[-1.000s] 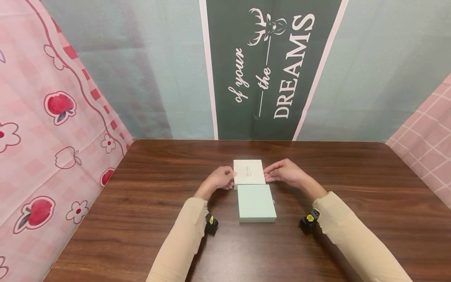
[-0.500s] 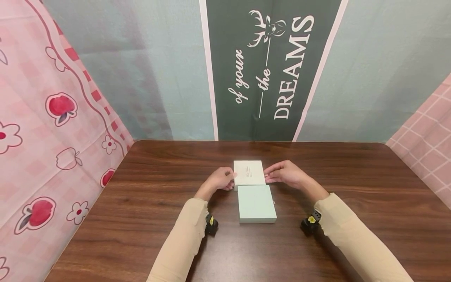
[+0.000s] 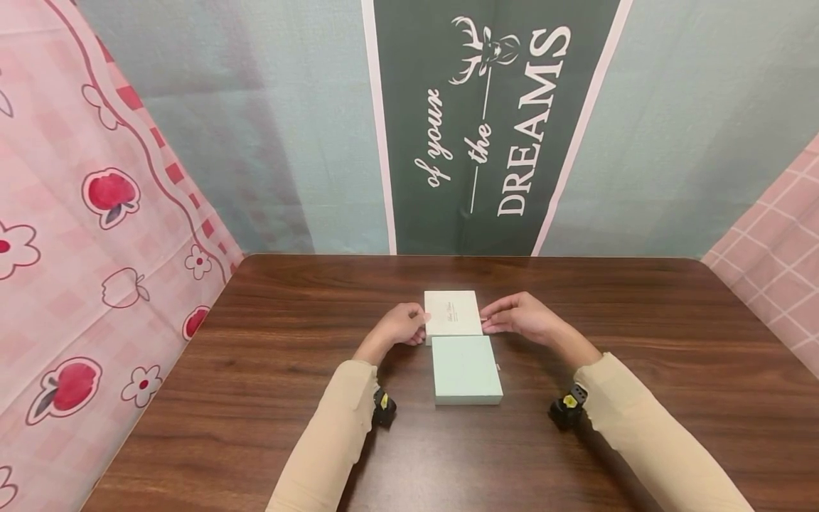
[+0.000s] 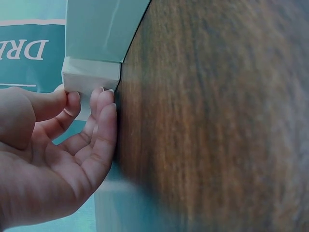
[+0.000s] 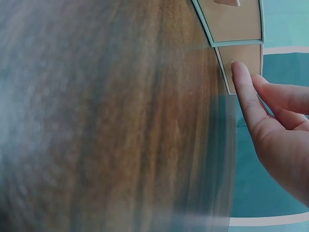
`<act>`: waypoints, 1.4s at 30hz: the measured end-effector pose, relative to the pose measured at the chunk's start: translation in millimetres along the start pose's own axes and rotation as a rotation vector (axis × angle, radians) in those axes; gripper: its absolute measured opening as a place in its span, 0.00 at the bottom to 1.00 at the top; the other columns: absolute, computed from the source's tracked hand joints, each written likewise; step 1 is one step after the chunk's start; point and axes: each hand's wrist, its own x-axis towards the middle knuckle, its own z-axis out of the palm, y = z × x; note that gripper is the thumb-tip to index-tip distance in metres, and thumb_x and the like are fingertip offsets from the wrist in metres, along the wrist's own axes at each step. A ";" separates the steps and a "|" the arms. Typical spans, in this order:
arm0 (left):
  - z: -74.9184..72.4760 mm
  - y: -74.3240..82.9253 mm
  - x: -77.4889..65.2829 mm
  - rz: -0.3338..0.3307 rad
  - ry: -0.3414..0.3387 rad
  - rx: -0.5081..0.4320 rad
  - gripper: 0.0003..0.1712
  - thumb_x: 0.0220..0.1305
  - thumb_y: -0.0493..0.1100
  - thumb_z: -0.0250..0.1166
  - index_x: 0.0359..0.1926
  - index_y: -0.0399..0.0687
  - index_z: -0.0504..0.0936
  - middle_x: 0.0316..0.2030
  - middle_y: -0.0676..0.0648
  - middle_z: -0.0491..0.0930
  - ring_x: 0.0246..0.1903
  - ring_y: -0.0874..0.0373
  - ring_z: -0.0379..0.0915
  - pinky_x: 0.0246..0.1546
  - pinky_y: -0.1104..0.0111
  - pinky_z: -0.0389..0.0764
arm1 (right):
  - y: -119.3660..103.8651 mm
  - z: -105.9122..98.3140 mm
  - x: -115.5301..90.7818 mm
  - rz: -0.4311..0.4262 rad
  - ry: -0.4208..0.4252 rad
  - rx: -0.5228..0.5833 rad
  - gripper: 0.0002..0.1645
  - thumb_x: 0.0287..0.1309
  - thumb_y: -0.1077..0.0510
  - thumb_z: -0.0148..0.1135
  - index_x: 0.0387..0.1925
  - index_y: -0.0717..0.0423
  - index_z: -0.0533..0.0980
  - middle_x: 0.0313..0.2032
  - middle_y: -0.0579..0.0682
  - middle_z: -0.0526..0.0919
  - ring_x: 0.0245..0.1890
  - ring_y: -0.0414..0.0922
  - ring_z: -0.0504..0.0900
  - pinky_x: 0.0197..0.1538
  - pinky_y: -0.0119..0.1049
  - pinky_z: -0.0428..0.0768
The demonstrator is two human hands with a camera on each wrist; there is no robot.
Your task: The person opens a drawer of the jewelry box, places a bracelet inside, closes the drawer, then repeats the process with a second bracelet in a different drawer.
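Observation:
A small white box [image 3: 451, 313] with printed lettering lies flat on the table, directly behind a mint-green box [image 3: 466, 365]. At its left end, my left hand [image 3: 406, 323] grips the white box. The left wrist view shows the left thumb [image 4: 50, 102] at one edge of the box end and the other fingertips against its face. On the opposite side is my right hand [image 3: 520, 316], its fairly straight fingers touching the white box's tan drawer front [image 5: 226, 72]. One right fingertip covers the middle of that front.
The mint-green box has a tan front [image 5: 236, 21] with a small pale tab [image 5: 228, 2] on its right side. Both boxes stand on a dark wooden table [image 3: 307, 306]. A printed cloth [image 3: 473, 142] hangs behind it, with a pink patterned cloth [image 3: 83, 284] at left.
The right wrist and sleeve have shifted very slightly to the right. Both hands keep their places at the white box, and the two boxes have not visibly moved.

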 end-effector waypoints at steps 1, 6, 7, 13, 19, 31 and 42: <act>-0.1 0.2 -0.4 0.003 0.002 0.003 0.14 0.68 0.42 0.52 0.27 0.39 0.70 0.22 0.44 0.74 0.21 0.58 0.71 0.26 0.70 0.77 | -0.1 0.2 -0.3 0.000 0.000 0.004 0.17 0.57 0.75 0.50 0.49 0.82 0.66 0.39 0.63 0.79 0.37 0.49 0.82 0.48 0.45 0.74; 0.3 -0.5 -1.3 0.021 0.011 0.026 0.14 0.68 0.43 0.52 0.28 0.38 0.71 0.23 0.44 0.75 0.21 0.58 0.71 0.25 0.70 0.77 | 0.8 -0.4 -1.4 -0.006 -0.006 0.009 0.17 0.58 0.75 0.49 0.49 0.83 0.66 0.39 0.61 0.79 0.37 0.48 0.82 0.48 0.45 0.75; 0.3 -0.5 -1.6 0.024 0.011 0.029 0.14 0.68 0.43 0.52 0.28 0.38 0.71 0.23 0.44 0.75 0.21 0.58 0.71 0.25 0.70 0.77 | 1.0 -0.7 -1.7 -0.008 -0.009 0.010 0.17 0.58 0.75 0.49 0.49 0.83 0.65 0.39 0.61 0.79 0.37 0.48 0.82 0.48 0.45 0.75; 0.3 0.4 -3.2 0.027 0.018 0.035 0.15 0.68 0.44 0.52 0.28 0.37 0.72 0.23 0.43 0.75 0.21 0.57 0.71 0.25 0.70 0.78 | 1.9 -3.0 -3.2 -0.024 -0.020 0.019 0.17 0.59 0.75 0.48 0.49 0.84 0.65 0.41 0.64 0.79 0.38 0.49 0.81 0.48 0.45 0.75; -0.1 0.4 -2.9 0.023 0.014 0.032 0.15 0.68 0.43 0.52 0.29 0.37 0.72 0.23 0.43 0.75 0.22 0.57 0.72 0.26 0.69 0.78 | 3.3 -5.7 -5.1 -0.038 -0.022 0.018 0.18 0.60 0.73 0.49 0.49 0.84 0.65 0.45 0.70 0.75 0.40 0.50 0.81 0.48 0.45 0.75; -0.7 2.0 -6.3 0.019 0.016 0.029 0.15 0.68 0.43 0.53 0.31 0.35 0.74 0.24 0.43 0.76 0.23 0.55 0.73 0.28 0.67 0.79 | 3.1 -12.7 -12.0 -0.062 -0.003 -0.026 0.19 0.61 0.70 0.50 0.50 0.82 0.65 0.45 0.73 0.75 0.36 0.49 0.81 0.43 0.44 0.78; 0.1 1.2 -6.6 0.030 0.023 0.015 0.16 0.68 0.44 0.53 0.29 0.35 0.74 0.24 0.43 0.76 0.23 0.56 0.73 0.28 0.68 0.79 | 1.5 -18.9 -19.6 -0.064 0.022 -0.052 0.21 0.61 0.69 0.51 0.50 0.83 0.63 0.40 0.70 0.78 0.35 0.51 0.82 0.42 0.44 0.79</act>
